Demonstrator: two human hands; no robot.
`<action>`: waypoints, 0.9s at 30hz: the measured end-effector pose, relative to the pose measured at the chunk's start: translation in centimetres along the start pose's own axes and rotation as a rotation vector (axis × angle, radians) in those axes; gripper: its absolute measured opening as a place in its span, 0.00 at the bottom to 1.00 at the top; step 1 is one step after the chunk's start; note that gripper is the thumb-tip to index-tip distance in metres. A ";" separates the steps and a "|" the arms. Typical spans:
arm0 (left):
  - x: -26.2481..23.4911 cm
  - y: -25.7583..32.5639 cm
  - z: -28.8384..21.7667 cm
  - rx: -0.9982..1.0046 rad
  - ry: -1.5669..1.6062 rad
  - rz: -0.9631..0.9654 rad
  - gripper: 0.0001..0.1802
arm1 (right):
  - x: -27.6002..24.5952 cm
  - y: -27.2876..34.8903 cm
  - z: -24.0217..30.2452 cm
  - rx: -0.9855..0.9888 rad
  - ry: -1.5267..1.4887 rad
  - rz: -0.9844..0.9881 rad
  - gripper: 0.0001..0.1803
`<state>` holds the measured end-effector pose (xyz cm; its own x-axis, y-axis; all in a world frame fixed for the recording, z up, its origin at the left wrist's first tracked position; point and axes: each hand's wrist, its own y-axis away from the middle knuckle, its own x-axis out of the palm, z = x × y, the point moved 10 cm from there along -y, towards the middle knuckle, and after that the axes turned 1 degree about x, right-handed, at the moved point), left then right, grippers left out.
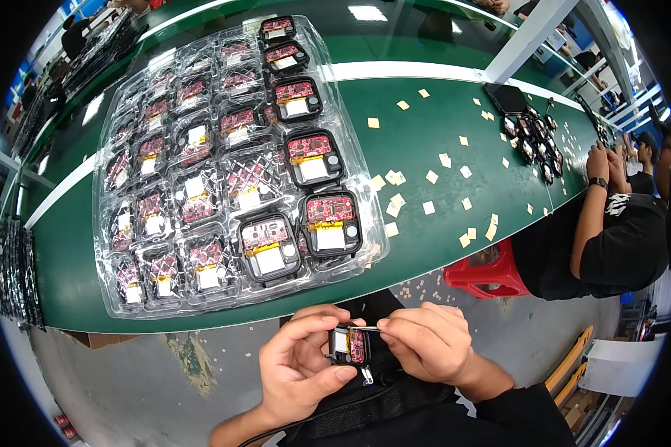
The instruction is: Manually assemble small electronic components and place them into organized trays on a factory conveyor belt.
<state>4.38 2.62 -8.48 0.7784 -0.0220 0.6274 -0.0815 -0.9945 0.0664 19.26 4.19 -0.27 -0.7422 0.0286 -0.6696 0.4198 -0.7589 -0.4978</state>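
Nearest the camera, the left hand [302,365] clasps a small black-cased module [350,346] with a red circuit board, held upright between both hands just off the desk's near edge. The right hand [429,344] pinches thin tweezers [364,328], which lie level and point left onto the module's top (the right hand's fingertips sit closer to that spot). Beyond, on the green desk [440,246], a clear blister tray [119,298] holds rows of like modules, with small tan paper squares [429,208] scattered to its right.

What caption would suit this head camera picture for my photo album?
Left hand holds a small black unit with a red circuit board while right hand works tweezers on it, before a clear tray.
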 end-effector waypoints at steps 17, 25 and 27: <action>1.1 0.6 -2.3 0.174 -0.129 0.154 0.39 | -2.1 -0.2 -0.4 -0.051 -0.025 -0.092 0.15; 1.8 1.2 -9.3 0.405 -0.376 0.310 0.40 | -11.0 -0.3 -13.9 0.456 0.502 -0.377 0.13; 3.0 0.9 -11.5 0.560 -0.449 0.250 0.38 | -13.5 0.4 -17.6 0.545 0.655 -0.438 0.17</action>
<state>-0.53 2.84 2.38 0.9666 -0.1745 0.1877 -0.0543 -0.8553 -0.5152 38.64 14.96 -1.16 -0.2668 0.6145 -0.7424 -0.2491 -0.7881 -0.5628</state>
